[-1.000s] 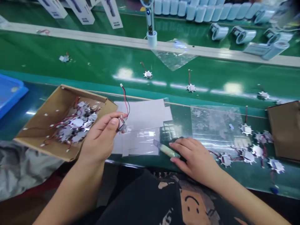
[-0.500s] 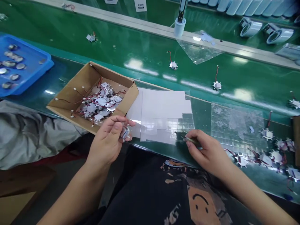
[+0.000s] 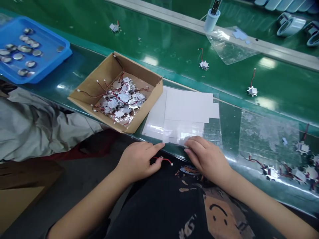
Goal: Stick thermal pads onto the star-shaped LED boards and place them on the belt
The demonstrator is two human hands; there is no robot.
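Note:
My left hand is at the bench's front edge, closed around a small part whose red wire with a white plug sticks out past the thumb; the part's body is hidden. Its index finger reaches to the lower edge of the white sheets. My right hand has its fingers pressed together at the lower right of these sheets and the clear film; what they pinch, if anything, cannot be made out. Left of the sheets, a cardboard box holds many small silvery star-shaped parts with red and dark wires.
A blue tray with round metal discs stands at far left. Wired star-shaped parts lie at right, beside a clear plastic sheet. More parts sit on the green surface behind, near a light-blue cup.
My left hand has moved from beside the box to the sheets' lower edge, its wire now showing. My right hand has closed in on the sheets; its thin dark tool no longer shows. The view has shifted.

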